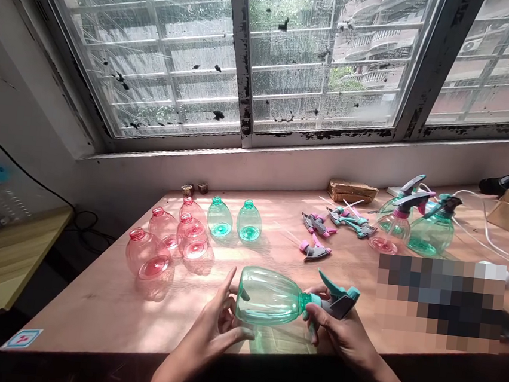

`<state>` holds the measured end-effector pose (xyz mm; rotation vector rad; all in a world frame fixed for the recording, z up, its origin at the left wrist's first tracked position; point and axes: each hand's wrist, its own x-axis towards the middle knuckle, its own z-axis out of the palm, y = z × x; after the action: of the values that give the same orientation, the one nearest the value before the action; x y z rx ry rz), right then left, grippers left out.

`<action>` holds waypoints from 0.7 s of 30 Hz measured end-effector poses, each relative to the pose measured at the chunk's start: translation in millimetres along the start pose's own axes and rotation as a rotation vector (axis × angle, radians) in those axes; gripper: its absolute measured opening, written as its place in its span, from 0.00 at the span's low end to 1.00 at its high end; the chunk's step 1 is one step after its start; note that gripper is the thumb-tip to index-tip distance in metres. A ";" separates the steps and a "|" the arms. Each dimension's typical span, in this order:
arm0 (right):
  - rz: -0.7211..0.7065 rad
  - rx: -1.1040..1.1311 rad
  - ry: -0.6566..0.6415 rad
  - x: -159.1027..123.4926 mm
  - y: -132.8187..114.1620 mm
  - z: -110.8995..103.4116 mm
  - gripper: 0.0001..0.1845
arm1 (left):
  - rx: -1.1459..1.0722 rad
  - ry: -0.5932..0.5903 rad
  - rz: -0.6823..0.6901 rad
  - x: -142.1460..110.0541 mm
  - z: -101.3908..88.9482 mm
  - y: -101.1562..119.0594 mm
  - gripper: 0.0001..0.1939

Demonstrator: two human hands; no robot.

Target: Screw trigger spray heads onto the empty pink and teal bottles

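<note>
Green bottle (pixel 268 300) is held sideways over the near edge of the table (pixel 103 314), right hand (pixel 342 334) clasping its sprayer (pixel 339 305) collar; left hand (pixel 218 322), fingers spread, is at its base, contact unclear.

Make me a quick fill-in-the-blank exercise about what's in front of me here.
1. The held bottle is tinted ____.
2. The left hand is near the base, while the ____ hand is at the end with the spray head.
3. Beside the open pink bottles, exactly ____ open green bottles stand upright.
4. Behind the table, greenery shows through the glass of the big ____.

Missing words: green; right; two; window.
</note>
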<state>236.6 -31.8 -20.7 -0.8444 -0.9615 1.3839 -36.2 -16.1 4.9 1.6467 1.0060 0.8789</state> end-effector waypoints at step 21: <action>0.037 0.016 0.012 -0.6 -4.4 2.3 0.23 | -0.104 -0.047 -0.031 0.9 -2.5 -7.8 0.43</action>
<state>236.2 -32.6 -15.8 -0.8615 -0.9282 1.4152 -39.7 -13.0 -1.9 1.5536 0.9354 0.8542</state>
